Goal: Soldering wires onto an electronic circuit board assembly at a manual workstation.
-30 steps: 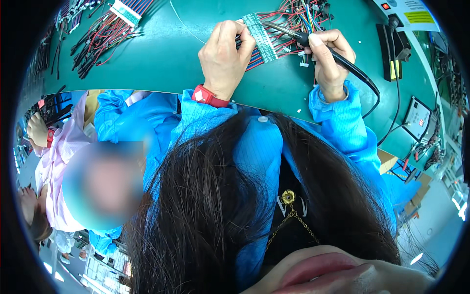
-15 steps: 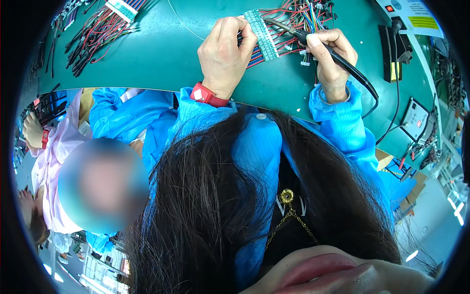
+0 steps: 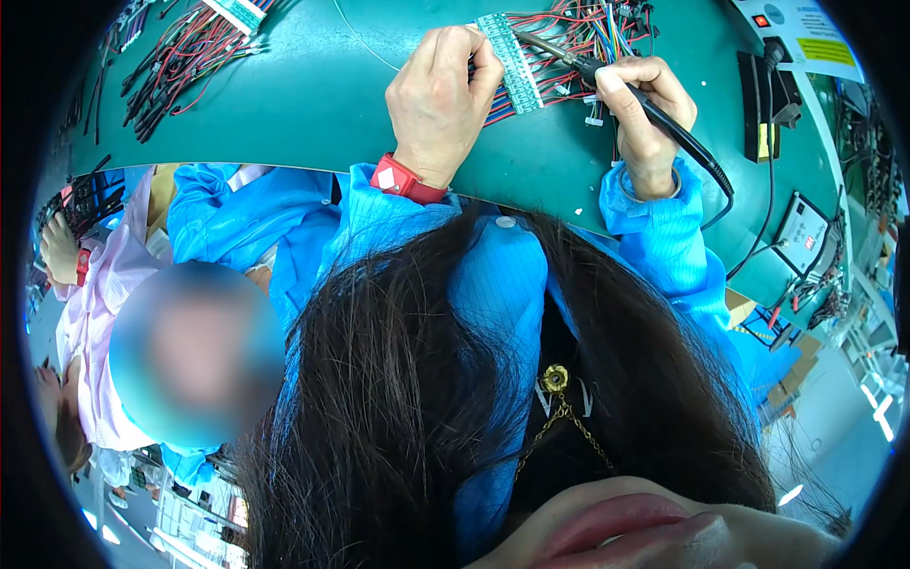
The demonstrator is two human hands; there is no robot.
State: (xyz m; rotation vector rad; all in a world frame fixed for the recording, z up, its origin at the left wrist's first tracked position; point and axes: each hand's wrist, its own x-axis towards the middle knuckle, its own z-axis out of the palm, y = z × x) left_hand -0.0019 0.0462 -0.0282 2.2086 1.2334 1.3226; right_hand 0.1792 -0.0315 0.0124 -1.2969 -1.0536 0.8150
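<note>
A long green-and-white circuit board (image 3: 513, 68) lies near the top of the view with rows of coloured wires running out from both long sides. My left hand (image 3: 439, 104) is closed at the board's left edge, its thumb and forefinger pinched. A thin pale strand of solder wire (image 3: 366, 45) runs to this hand; the fingertips' grip is partly hidden. In my right hand (image 3: 649, 119) a soldering iron (image 3: 583, 67) is held like a pen, its metal tip pointing left over the upper part of the board. Whether the tip touches a pad I cannot tell.
Another wired board (image 3: 235, 13) with a bundle of red and black wires (image 3: 185, 71) lies at the left of the green table (image 3: 313, 123). To the right are a black box (image 3: 766, 109), a white device (image 3: 804, 234) and the iron's cable (image 3: 713, 175). Co-workers sit at left.
Both hands keep their hold. The left hand's fingers and the soldering iron's tip have shifted only slightly along the board; the whole view has moved a little.
</note>
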